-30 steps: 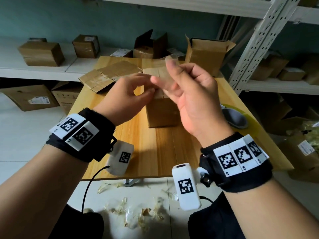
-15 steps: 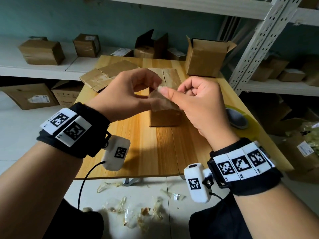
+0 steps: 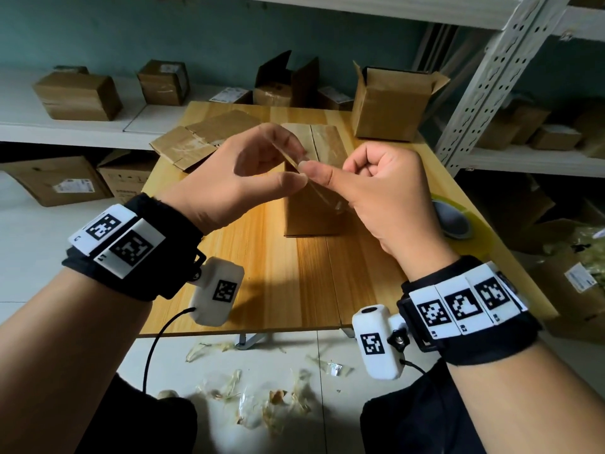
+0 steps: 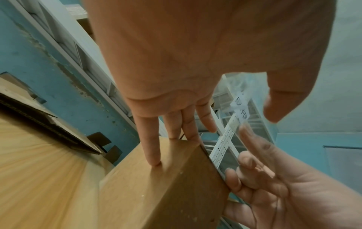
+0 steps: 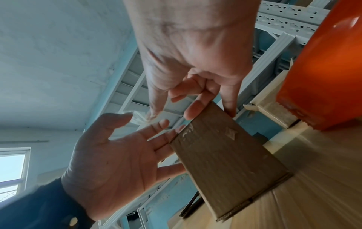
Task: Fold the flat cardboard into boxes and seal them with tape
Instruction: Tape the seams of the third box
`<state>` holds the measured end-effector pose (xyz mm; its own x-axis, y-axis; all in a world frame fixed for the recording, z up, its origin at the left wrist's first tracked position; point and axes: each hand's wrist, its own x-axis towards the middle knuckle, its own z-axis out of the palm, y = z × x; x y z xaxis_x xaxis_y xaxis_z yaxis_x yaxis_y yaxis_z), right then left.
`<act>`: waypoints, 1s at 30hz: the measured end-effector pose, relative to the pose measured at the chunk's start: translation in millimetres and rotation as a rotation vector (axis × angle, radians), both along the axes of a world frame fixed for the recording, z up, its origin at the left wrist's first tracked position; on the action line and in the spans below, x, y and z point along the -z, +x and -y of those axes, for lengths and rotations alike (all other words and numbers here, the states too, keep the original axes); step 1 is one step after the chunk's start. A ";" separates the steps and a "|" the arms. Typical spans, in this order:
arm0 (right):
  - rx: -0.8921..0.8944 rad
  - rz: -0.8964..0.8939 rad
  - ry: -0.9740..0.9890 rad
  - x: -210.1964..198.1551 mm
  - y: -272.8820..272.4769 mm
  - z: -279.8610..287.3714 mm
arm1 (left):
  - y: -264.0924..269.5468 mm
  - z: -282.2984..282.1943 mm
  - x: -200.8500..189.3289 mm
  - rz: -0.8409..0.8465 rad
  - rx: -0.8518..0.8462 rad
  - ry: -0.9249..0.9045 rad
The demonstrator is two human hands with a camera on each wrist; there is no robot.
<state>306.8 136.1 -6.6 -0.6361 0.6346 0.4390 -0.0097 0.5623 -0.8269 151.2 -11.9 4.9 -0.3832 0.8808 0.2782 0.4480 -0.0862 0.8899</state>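
A closed brown cardboard box (image 3: 314, 217) stands in the middle of the wooden table (image 3: 294, 290). Both hands hover just above it. My right hand (image 3: 324, 181) pinches a clear strip of tape (image 3: 322, 191) under its thumb, the other fingers curled in. The strip runs slanting up toward my left hand (image 3: 296, 165), whose thumb and fingers are spread on either side of it. In the right wrist view the left hand (image 5: 125, 148) shows an open palm beside the box (image 5: 225, 162), and the strip (image 5: 140, 118) looks crumpled at the right thumb. The strip (image 4: 243, 111) is see-through in the left wrist view.
A roll of tape (image 3: 453, 221) lies at the table's right edge. An open box (image 3: 389, 103) stands at the back right, flattened cardboard (image 3: 203, 139) at the back left. A perforated shelf post (image 3: 484, 77) rises on the right. Tape scraps (image 3: 255, 398) litter the floor.
Both hands have come down from chest height to just over the box. The right hand curled its fingers in while keeping the strip. The left hand's fingers spread apart.
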 end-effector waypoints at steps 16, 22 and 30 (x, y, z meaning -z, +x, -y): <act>-0.006 -0.022 0.006 5.6 8.4 -9.9 | 9.6 3.1 -3.0 -0.002 -0.068 -0.007; -0.031 -0.043 -0.015 6.9 9.0 -11.4 | 3.1 4.3 1.7 -0.030 -0.024 0.027; -0.039 -0.042 -0.025 7.8 9.7 -15.1 | 3.8 -1.6 5.9 0.001 -0.024 0.036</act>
